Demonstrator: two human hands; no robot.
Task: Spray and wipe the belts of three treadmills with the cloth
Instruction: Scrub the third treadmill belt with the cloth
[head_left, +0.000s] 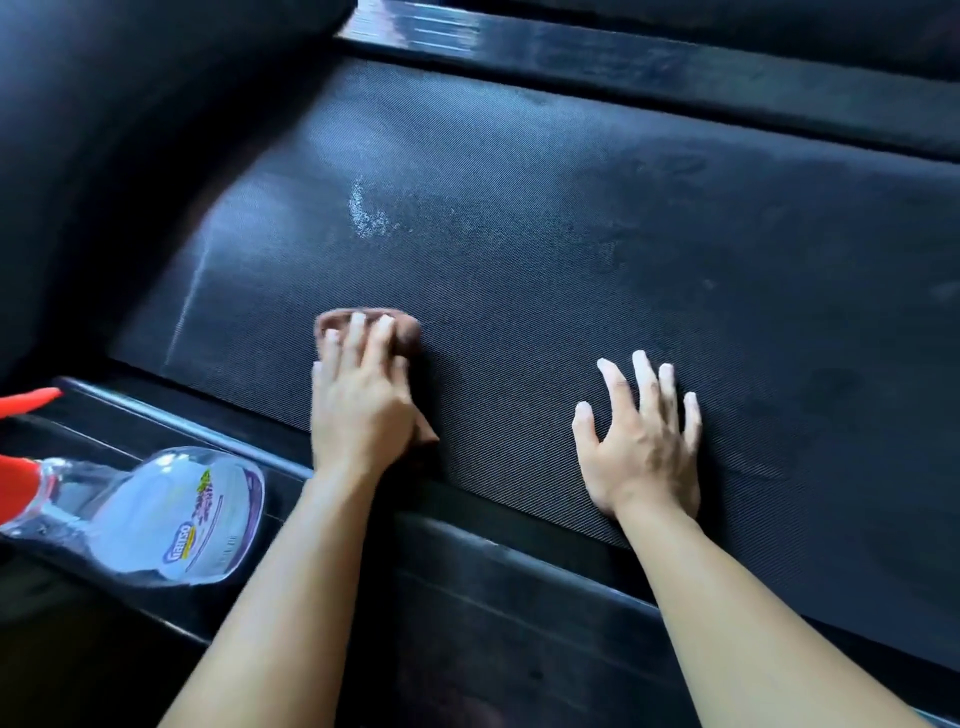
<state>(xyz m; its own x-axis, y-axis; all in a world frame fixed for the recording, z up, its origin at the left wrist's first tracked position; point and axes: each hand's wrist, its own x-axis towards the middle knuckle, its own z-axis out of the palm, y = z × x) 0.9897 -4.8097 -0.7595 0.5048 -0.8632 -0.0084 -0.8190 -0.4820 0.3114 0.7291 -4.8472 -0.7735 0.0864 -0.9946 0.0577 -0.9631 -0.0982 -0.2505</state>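
A dark textured treadmill belt (571, 218) fills the middle of the view, with a pale wet spray patch (369, 213) on it. My left hand (358, 400) presses a brown cloth (402, 332) flat on the belt near its front edge, fingers straight over it. To the right, my right hand (641, 441) rests flat on the bare belt, fingers spread, holding nothing. A clear spray bottle (171, 514) with a red trigger head (21, 488) lies on its side on the near side rail.
The black side rail (467, 561) runs along the belt's near edge under my forearms. A second dark rail (675, 83) borders the far edge. The treadmill's black front housing (104, 130) rises at the left.
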